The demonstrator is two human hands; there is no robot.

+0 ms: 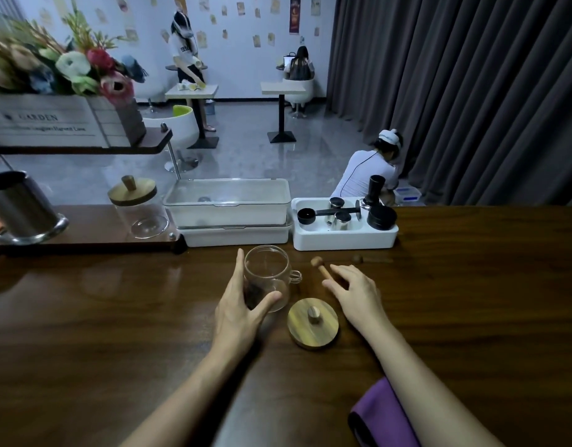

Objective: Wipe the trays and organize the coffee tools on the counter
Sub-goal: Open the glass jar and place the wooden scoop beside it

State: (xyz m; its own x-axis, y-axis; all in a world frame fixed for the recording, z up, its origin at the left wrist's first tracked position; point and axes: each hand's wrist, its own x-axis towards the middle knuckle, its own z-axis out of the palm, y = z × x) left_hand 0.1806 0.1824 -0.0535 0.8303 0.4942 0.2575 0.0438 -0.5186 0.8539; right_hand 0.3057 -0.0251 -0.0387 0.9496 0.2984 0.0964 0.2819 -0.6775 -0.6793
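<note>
Fingers and thumb of your left hand [242, 306] curl round the open glass jar [267, 269] on the counter [117, 317]. Your right hand [358, 291] lies spread and relaxed, fingertips touching a wooden stick [320, 267]. The jar's wooden lid [313, 322] lies between your hands, with the white trays [342, 241] behind.

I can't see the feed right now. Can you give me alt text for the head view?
The left hand grips an open glass jar on the counter while the right hand touches a wooden stick. A wooden lid lies between the hands; a white tray of coffee tools sits behind.
</note>
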